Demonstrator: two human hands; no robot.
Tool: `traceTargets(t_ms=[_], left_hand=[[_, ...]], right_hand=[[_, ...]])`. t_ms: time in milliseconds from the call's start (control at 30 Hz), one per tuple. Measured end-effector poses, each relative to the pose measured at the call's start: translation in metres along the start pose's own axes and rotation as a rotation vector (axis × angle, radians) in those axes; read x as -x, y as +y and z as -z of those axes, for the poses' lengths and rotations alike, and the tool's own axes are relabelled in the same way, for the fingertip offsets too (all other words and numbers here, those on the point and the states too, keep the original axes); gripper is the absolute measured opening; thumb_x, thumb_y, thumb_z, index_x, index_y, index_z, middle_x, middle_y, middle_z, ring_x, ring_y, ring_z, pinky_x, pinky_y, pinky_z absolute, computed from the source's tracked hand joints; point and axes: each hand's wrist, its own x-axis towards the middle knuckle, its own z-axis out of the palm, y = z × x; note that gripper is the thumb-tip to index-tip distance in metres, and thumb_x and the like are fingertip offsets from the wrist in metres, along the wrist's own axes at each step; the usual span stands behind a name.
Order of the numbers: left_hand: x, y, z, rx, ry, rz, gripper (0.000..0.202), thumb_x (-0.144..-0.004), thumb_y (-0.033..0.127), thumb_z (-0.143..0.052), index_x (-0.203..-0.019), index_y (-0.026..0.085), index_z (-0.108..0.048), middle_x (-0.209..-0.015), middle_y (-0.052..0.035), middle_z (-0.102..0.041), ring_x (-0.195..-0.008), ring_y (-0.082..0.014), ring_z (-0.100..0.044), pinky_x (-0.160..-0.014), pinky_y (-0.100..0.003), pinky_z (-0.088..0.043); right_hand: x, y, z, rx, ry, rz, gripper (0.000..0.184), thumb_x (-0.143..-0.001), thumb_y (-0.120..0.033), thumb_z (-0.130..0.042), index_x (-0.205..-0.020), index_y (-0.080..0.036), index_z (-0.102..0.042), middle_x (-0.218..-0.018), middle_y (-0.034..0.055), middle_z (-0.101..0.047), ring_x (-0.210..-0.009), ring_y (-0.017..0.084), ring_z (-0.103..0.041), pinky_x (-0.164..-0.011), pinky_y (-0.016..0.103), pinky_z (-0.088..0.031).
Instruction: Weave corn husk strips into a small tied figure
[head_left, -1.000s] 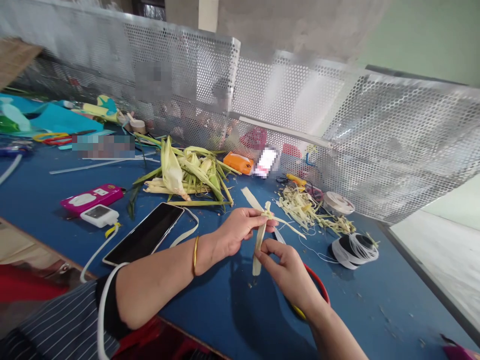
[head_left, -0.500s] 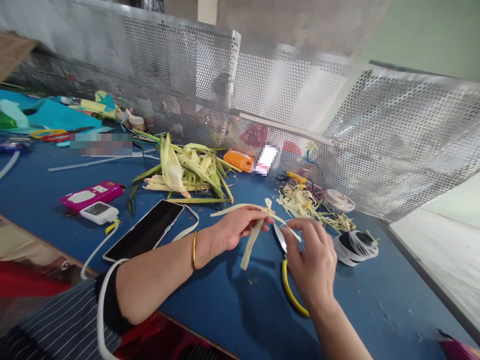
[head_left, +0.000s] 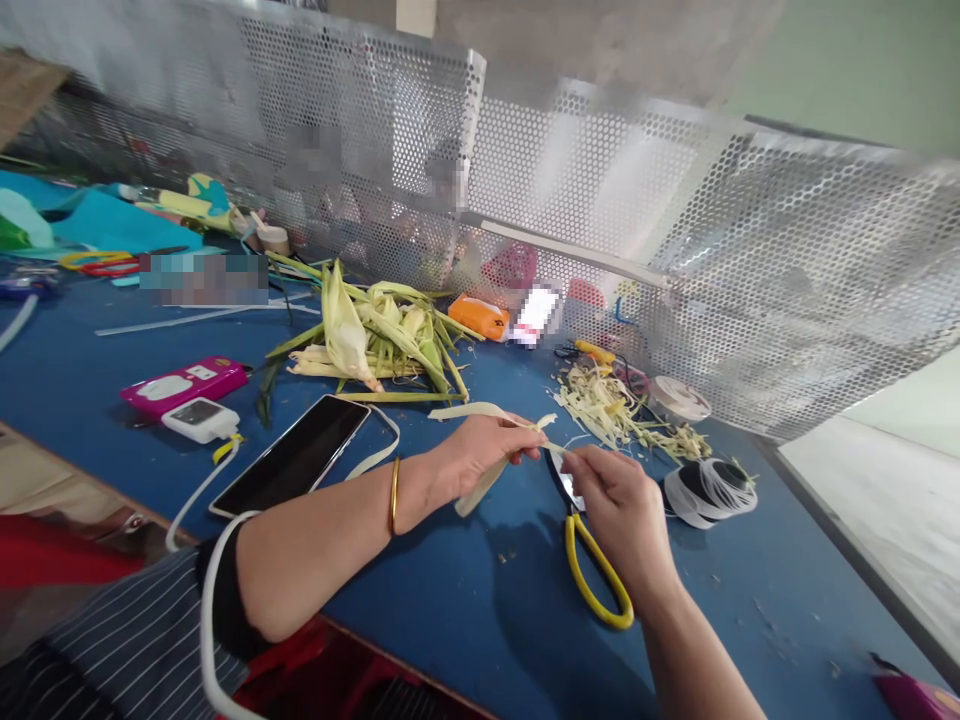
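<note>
Pale corn husk strips (head_left: 484,484) are pinched in my left hand (head_left: 484,455), with one end hanging below it and another sticking out to the left. My right hand (head_left: 619,505) is closed on the thin end of a strip that stretches between the two hands. Beneath and beside my right hand lie yellow-handled scissors (head_left: 598,575) on the blue table, their blades partly hidden by the hand. Right of that hand stands a spool of white cord (head_left: 711,492).
A heap of green corn husks (head_left: 390,335) lies behind my left hand, with husk scraps (head_left: 611,405) at the back right. A black-screened phone (head_left: 292,455), a magenta power bank (head_left: 184,385) and a cable are at left. A perforated metal screen (head_left: 570,180) borders the table's back.
My right hand has closed on the strip and drawn it taut. The knot-like crossing at my left fingertips has turned, and the hanging end has swung left. The scissors' handles show more.
</note>
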Motion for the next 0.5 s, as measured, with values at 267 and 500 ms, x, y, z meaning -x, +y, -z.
traceTargets(t_ms=[267, 500], left_hand=[[-0.001, 0.004, 0.006, 0.199, -0.117, 0.148, 0.025, -0.072, 0.035, -0.077, -0.080, 0.012, -0.070, -0.068, -0.0019, -0.063, -0.057, -0.0092, -0.055, -0.062, -0.025, -0.047], [0.006, 0.003, 0.002, 0.085, -0.207, 0.131, 0.042, -0.074, 0.052, -0.071, -0.078, 0.010, -0.069, -0.066, -0.0025, -0.061, -0.051, -0.0088, -0.051, -0.052, -0.025, -0.045]], right_hand=[[-0.007, 0.019, 0.007, -0.163, -0.198, -0.179, 0.039, -0.091, -0.048, -0.048, -0.073, -0.022, -0.071, -0.068, 0.0022, -0.068, -0.067, 0.020, -0.062, -0.062, 0.029, -0.044], [-0.008, 0.015, -0.009, -0.596, -0.182, -0.432, 0.047, -0.083, -0.062, -0.056, -0.078, -0.018, -0.074, -0.080, 0.0070, -0.073, -0.080, 0.025, -0.066, -0.072, 0.033, -0.048]])
